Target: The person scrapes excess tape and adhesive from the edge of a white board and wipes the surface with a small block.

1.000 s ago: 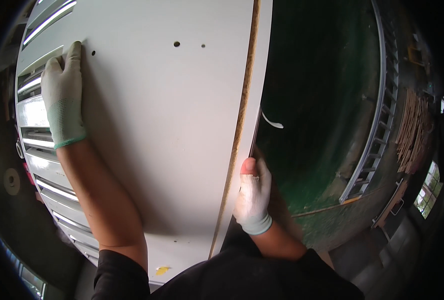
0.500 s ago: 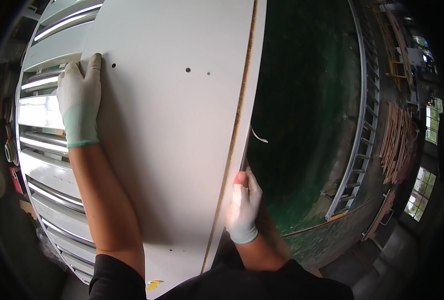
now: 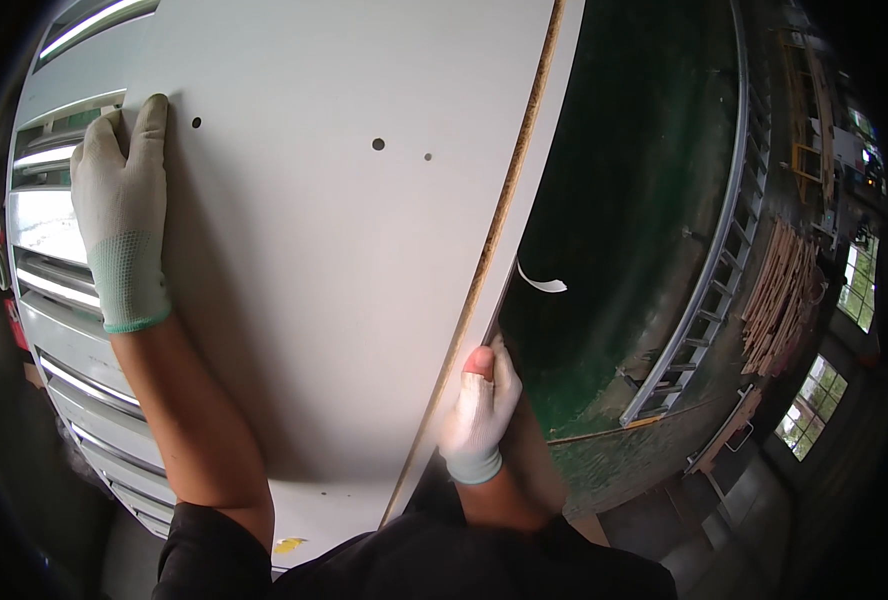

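A long white board lies lengthwise before me, with a few drilled holes and a brown particleboard strip running near its right edge. My left hand, in a white knit glove with a green cuff, clasps the left edge, thumb on top and fingers over the side. At the right edge, my right hand is closed, its bare thumb tip showing through the glove. A thin dark flat tool sticks out ahead of it along the edge, mostly hidden. Beside this hangs a curled white sliver.
Under the board's left side runs a conveyor with shiny metal rollers. To the right lie a green floor, a ladder-like metal frame and a stack of wooden strips. A yellow mark shows on the board's near end.
The whole view has shifted, so the board looks larger and farther left. The white sliver stands out more from the edge. Both hands keep about the same places on the board.
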Demonstrator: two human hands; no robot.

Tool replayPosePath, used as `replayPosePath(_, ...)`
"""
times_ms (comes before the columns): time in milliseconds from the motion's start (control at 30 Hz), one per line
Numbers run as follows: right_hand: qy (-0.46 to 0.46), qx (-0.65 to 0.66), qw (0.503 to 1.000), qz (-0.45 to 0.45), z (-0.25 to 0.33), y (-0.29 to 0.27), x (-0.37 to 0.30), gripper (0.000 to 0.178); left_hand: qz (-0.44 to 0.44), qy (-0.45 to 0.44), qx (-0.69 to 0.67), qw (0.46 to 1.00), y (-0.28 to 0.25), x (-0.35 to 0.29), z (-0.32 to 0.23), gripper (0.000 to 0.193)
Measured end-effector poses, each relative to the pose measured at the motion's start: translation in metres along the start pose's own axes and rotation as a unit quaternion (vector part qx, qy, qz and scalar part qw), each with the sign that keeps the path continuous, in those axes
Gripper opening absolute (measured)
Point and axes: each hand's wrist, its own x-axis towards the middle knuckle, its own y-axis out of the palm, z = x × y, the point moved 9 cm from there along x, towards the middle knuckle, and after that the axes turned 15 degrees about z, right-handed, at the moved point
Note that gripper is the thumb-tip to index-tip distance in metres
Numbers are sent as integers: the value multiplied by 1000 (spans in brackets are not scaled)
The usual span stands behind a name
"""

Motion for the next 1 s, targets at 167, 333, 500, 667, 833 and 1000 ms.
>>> replayPosePath(167, -29, -42, 999, -7, 2, -8, 14, 56, -30, 34, 17, 999, -3, -5, -11, 73)
replayPosePath(333, -26, 61, 997, -30, 11, -9, 44, 55, -5, 5, -26, 1000, -4, 2, -14, 71)
replayPosePath(500, -26, 88, 995, -36, 22, -12, 55, 51, -21, 21, -5, 1000, -6, -1, -22, 69)
replayPosePath(667, -36, 69, 995, -68, 35, -16, 79, 33, -65, 28, 36, 997, -13, -4, -20, 67)
replayPosePath(833, -44, 75, 995, -57, 52, -11, 112, 38, -53, 25, 20, 998, -10, -2, -18, 64)
replayPosePath(1000, -52, 142, 988, -37, 28, -14, 104, 26, -61, 20, 27, 998, -16, -4, -28, 58)
